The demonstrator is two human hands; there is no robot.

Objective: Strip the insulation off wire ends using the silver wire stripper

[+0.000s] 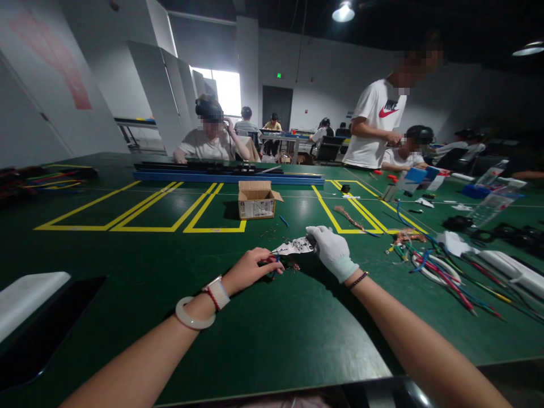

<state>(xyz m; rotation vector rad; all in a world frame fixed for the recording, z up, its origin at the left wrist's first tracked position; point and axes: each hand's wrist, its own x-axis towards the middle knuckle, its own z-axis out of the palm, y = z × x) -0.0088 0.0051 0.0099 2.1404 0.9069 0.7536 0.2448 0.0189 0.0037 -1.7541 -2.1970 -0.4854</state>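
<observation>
My bare left hand (251, 268) rests on the green table (272, 334), fingers pinched on a short blue wire (277, 262) with bare copper strands at its end. My right hand (332, 249), in a white glove, is closed round the handles of a metal wire stripper (294, 246). The tool's jaws point left toward the wire held by my left hand. A white bangle and a watch sit on my left wrist.
A small open cardboard box (256, 199) stands beyond my hands among yellow floor-tape lines. Loose coloured wires (442, 272) lie at the right, more at the far left (46, 178). A long blue rail (225, 173) crosses the back. Other people sit and stand across the table.
</observation>
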